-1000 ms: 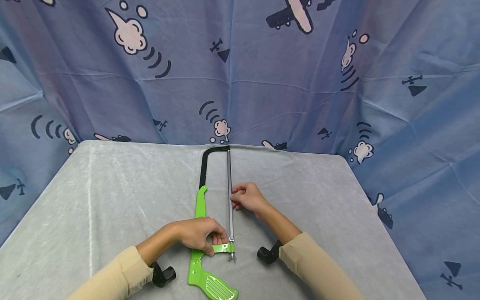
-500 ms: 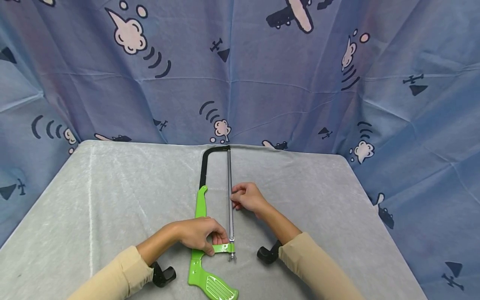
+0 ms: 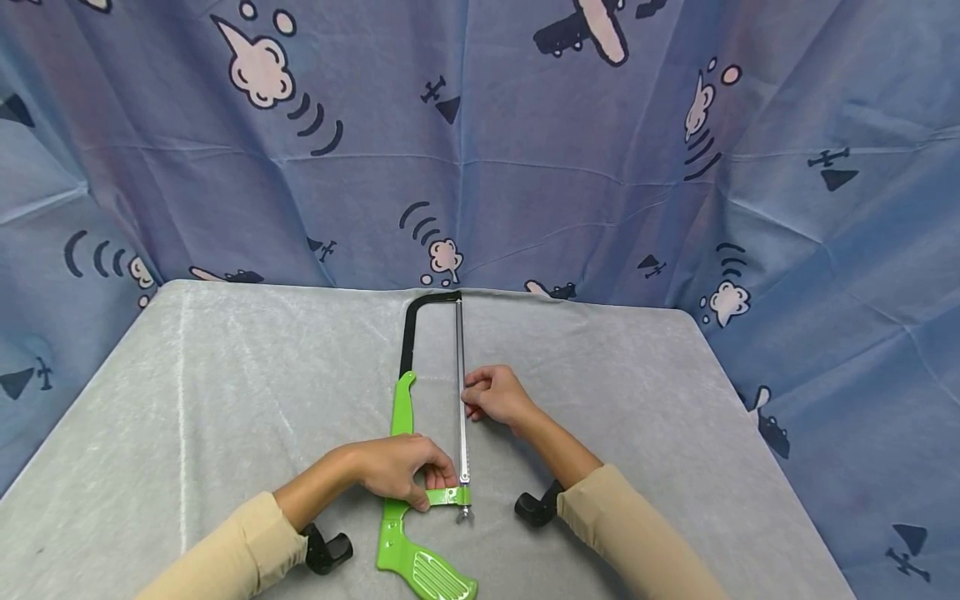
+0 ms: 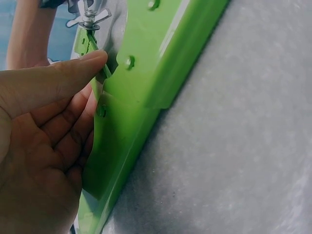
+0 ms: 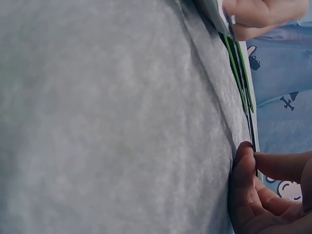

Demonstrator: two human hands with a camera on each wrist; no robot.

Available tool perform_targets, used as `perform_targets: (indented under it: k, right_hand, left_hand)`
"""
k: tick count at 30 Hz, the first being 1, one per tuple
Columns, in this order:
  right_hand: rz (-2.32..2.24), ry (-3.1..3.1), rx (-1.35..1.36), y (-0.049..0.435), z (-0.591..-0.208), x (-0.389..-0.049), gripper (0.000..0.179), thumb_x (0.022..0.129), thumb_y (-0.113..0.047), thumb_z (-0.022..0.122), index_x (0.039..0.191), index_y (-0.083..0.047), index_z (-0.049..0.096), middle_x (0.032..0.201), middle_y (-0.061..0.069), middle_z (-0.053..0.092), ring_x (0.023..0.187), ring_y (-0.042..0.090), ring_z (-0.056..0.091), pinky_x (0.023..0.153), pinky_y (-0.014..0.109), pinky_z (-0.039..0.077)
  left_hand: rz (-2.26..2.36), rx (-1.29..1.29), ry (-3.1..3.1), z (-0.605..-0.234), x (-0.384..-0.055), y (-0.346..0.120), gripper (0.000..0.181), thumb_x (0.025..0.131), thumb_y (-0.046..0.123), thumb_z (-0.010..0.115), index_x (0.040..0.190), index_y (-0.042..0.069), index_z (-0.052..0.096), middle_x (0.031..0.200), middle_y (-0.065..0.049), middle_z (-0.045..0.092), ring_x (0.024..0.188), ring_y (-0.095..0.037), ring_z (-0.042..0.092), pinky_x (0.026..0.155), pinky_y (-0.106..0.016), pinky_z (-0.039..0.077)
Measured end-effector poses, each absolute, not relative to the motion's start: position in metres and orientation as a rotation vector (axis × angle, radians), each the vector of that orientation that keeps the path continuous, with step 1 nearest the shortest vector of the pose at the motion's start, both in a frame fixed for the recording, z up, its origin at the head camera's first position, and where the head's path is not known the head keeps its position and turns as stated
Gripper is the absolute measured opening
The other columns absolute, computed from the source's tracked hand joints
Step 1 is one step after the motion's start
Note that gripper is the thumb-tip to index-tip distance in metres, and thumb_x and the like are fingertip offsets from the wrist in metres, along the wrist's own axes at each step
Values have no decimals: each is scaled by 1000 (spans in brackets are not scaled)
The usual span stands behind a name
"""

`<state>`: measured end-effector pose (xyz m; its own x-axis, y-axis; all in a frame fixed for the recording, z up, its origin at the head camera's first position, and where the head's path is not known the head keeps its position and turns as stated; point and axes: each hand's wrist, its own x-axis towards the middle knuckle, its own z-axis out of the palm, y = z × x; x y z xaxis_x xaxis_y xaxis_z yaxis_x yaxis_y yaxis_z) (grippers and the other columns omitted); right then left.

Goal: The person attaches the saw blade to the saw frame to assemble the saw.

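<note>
From the head view, a green and black saw (image 3: 402,408) lies on the grey table (image 3: 285,350), with its handle (image 3: 435,573) near the person and its far end close to the blue curtain (image 3: 337,208). The left hand (image 3: 405,464) is at the short green bar (image 3: 447,497). The right hand (image 3: 497,394) is at the thin silver blade (image 3: 462,417).

In the left wrist view, the left grip is nearly closed: thumb and fingers pinch the green bar, near the wing nut (image 4: 89,19).

In the right wrist view, the right grip is a small pinch, thumb to finger. It seems to have the blade, but that is so thin from the side that I can't be sure.

If the right fingers slide, I think any teeth could scratch them. If they pull sideways, the blade could bend or pop off. If the left pinch slips, the whole saw could turn.
</note>
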<state>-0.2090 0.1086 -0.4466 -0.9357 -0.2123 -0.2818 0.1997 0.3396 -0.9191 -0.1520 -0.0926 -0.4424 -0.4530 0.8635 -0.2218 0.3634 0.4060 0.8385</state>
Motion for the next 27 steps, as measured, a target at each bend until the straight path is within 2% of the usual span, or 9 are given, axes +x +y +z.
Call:
perform_targets:
  k: [10, 18, 24, 27]
  right_hand:
    - [-1601, 2300, -21, 112, -443, -204, 20, 89, 1, 64, 107, 11, 63, 75, 12, 67, 57, 14, 63, 55, 29, 55]
    - [-1491, 2451, -164, 124, -437, -193, 23, 89, -4, 66, 109, 8, 64, 79, 14, 69, 62, 22, 67, 58, 32, 55]
    - [-1466, 2405, -355, 134, -429, -180, 28, 91, -6, 65, 115, 9, 62, 85, 18, 68, 70, 33, 68, 58, 37, 54]
    - [-1459, 2360, -468, 138, -427, -172, 30, 91, -5, 65, 116, 10, 62, 87, 17, 68, 71, 34, 68, 58, 34, 53]
  left_hand:
    - [967, 1034, 1997, -442, -152, -92, 32, 75, -5, 79, 102, 9, 71, 86, 11, 62, 81, -1, 58, 79, -20, 49]
    - [965, 1034, 2003, -441, -152, -93, 32, 75, -5, 79, 103, 9, 71, 86, 11, 62, 82, -1, 58, 80, -20, 50]
    - [963, 1028, 2001, -441, -152, -92, 32, 76, -5, 79, 102, 10, 70, 86, 12, 62, 81, 0, 57, 80, -21, 50]
    - [962, 1029, 2002, -441, -152, -92, 32, 76, -5, 79, 102, 10, 70, 86, 12, 62, 81, 0, 57, 80, -20, 50]
